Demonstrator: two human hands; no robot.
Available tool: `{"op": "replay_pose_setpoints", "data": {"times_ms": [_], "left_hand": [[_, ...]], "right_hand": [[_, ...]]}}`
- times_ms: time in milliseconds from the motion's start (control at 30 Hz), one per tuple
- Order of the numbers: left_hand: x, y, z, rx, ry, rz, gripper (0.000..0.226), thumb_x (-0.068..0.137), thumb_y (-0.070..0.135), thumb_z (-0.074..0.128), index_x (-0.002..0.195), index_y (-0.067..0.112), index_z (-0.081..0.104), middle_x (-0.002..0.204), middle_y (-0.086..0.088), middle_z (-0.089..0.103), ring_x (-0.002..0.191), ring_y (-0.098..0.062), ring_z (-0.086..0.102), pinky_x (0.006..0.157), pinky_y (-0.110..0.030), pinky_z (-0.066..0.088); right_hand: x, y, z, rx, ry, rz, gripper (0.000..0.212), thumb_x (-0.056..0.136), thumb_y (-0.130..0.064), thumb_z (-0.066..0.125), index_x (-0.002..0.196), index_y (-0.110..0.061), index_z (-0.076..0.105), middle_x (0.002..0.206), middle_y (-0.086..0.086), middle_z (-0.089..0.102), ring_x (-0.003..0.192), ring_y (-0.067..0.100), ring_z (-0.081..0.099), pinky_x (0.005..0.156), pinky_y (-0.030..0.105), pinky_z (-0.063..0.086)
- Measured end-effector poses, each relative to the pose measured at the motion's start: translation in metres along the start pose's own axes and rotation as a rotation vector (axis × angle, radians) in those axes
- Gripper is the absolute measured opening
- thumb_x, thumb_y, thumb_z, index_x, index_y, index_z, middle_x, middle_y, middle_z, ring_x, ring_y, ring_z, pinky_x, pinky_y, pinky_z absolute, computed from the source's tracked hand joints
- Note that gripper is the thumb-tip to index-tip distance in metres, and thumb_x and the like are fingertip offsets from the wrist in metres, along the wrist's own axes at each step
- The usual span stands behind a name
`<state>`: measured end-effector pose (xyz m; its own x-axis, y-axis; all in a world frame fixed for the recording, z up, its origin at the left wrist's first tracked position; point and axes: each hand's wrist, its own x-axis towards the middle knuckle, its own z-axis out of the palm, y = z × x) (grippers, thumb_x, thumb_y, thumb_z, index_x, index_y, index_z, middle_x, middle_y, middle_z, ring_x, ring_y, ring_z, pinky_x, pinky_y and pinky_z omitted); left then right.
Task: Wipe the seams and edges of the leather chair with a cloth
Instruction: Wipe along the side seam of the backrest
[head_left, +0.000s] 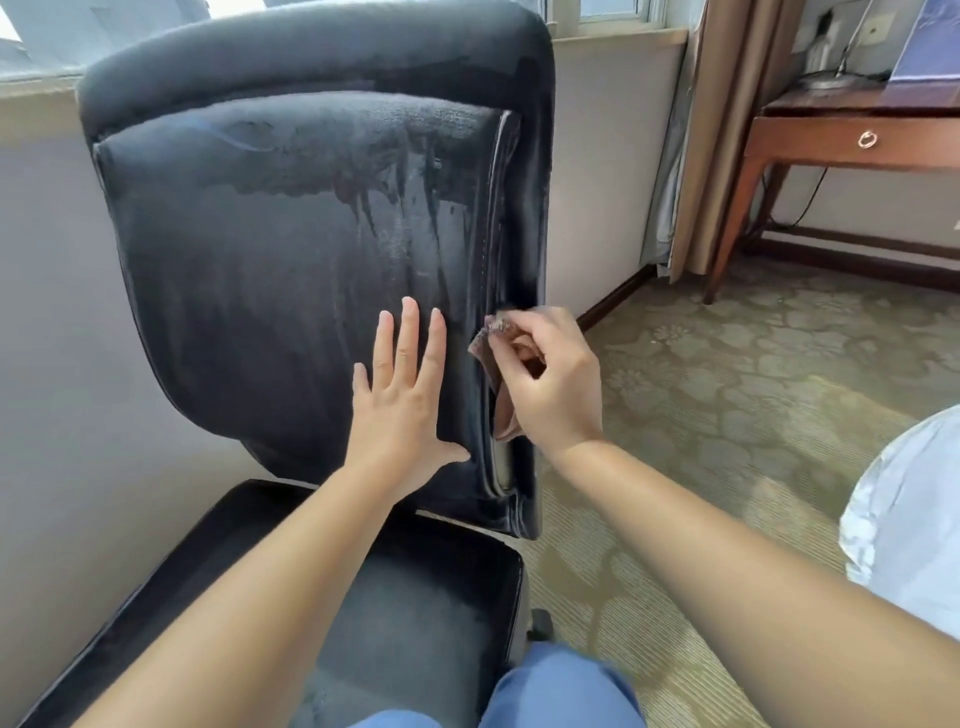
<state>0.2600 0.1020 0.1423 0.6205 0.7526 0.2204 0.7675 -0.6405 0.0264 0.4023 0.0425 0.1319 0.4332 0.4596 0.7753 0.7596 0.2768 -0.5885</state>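
The right hand (545, 379) is curled around a brown cloth (491, 358), which is bunched between thumb and fingers and pressed against the vertical seam (491, 249) on the right side of the backrest (291, 249). The left hand (402, 395) is laid flat on the backrest just beside that seam, fingers straight and spread, nothing gripped; the padding appears to be steadied or held back by it.

The black leather chair (311, 67) is placed directly in front of the person, its seat (395, 613) below the forearms. Streaks of moisture or dust are visible on the upper backrest panel.

For the step to be done well, the cloth is best kept folded to a narrow edge so that it can be pushed into the groove rather than skimmed over it. The panel should be pressed aside by the flat hand so that the seam is opened, and the stroke should be drawn along the stitching in one direction. The lower stretch of the seam probably needs firmer pressure.

A wooden desk (852, 140) and a curtain (727, 130) are seen to the right, above patterned carpet (727, 364).
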Motion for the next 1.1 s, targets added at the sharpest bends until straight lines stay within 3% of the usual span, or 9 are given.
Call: {"op": "replay_pose_setpoints", "data": {"times_ms": [133,267,433,500,600,700,833,967,1100], "left_hand": [[-0.01,0.01,0.009,-0.069,0.026,-0.011,0.143,0.068,0.056,0.078,0.121,0.03,-0.052,0.132,0.008,-0.057,0.138,-0.021,-0.039,0.119,-0.051,0.005],[-0.016,0.012,0.014,-0.126,0.079,-0.001,0.14,0.068,0.053,0.079,0.125,0.032,-0.048,0.136,0.01,-0.053,0.143,-0.022,-0.032,0.12,-0.051,0.009],[-0.026,0.017,0.023,-0.198,0.114,-0.008,0.14,0.067,0.051,0.081,0.133,0.029,-0.04,0.144,0.008,-0.044,0.144,-0.021,-0.028,0.118,-0.051,0.022],[-0.025,0.021,0.027,-0.212,0.133,-0.021,0.14,0.065,0.05,0.082,0.136,0.025,-0.036,0.146,0.007,-0.04,0.145,-0.022,-0.026,0.118,-0.051,0.021],[-0.024,0.022,0.032,-0.228,0.159,-0.03,0.14,0.064,0.047,0.084,0.138,0.023,-0.032,0.151,0.005,-0.034,0.146,-0.022,-0.023,0.118,-0.053,0.019],[-0.027,0.02,0.038,-0.221,0.186,-0.036,0.141,0.063,0.046,0.085,0.141,0.02,-0.029,0.159,-0.003,-0.023,0.147,-0.023,-0.019,0.117,-0.054,0.021],[-0.027,0.021,0.042,-0.202,0.196,-0.036,0.144,0.062,0.047,0.085,0.141,0.023,-0.031,0.16,-0.006,-0.02,0.147,-0.025,-0.018,0.118,-0.054,0.018],[-0.027,0.021,0.043,-0.211,0.218,-0.026,0.139,0.06,0.049,0.086,0.142,0.032,-0.025,0.158,-0.005,-0.021,0.147,-0.025,-0.017,0.118,-0.053,0.019],[-0.026,0.02,0.046,-0.186,0.223,-0.022,0.142,0.059,0.048,0.086,0.143,0.029,-0.026,0.16,-0.008,-0.018,0.148,-0.027,-0.015,0.118,-0.052,0.019]], "right_hand": [[-0.059,0.014,0.002,-0.046,-0.081,0.232,0.021,0.089,-0.017,0.063,0.108,-0.009,0.066,0.101,-0.006,0.059,0.086,-0.003,0.051,0.077,0.018,0.046],[-0.044,0.006,-0.003,-0.058,0.007,0.148,0.023,0.087,-0.014,0.066,0.109,-0.006,0.067,0.102,-0.006,0.053,0.085,-0.004,0.048,0.077,0.002,0.038],[-0.011,-0.011,-0.004,-0.048,0.106,0.116,0.019,0.088,-0.016,0.063,0.104,-0.007,0.067,0.098,-0.001,0.061,0.082,0.001,0.054,0.073,0.001,0.039],[-0.03,-0.002,-0.005,-0.078,0.011,0.176,0.019,0.09,-0.018,0.06,0.106,-0.01,0.067,0.101,-0.003,0.062,0.084,0.007,0.058,0.071,0.008,0.042],[-0.07,0.022,-0.009,-0.209,-0.275,0.333,0.026,0.095,-0.023,0.053,0.117,-0.015,0.064,0.112,-0.006,0.058,0.091,0.017,0.061,0.071,0.024,0.045],[-0.075,0.028,-0.01,-0.289,-0.34,0.29,0.027,0.095,-0.021,0.051,0.118,-0.014,0.063,0.113,-0.003,0.059,0.093,0.022,0.061,0.071,0.031,0.047],[-0.053,0.021,-0.014,-0.205,-0.207,0.212,0.027,0.088,-0.011,0.06,0.115,-0.013,0.064,0.111,0.0,0.063,0.096,0.019,0.062,0.08,0.035,0.051],[-0.034,0.011,-0.008,-0.136,0.014,0.071,0.017,0.084,-0.007,0.065,0.101,-0.006,0.067,0.105,0.007,0.057,0.079,0.013,0.059,0.072,0.02,0.048],[-0.056,0.028,-0.003,-0.257,-0.106,-0.009,0.021,0.087,-0.009,0.055,0.104,-0.002,0.065,0.102,0.013,0.054,0.08,0.024,0.06,0.065,0.026,0.05]]}}
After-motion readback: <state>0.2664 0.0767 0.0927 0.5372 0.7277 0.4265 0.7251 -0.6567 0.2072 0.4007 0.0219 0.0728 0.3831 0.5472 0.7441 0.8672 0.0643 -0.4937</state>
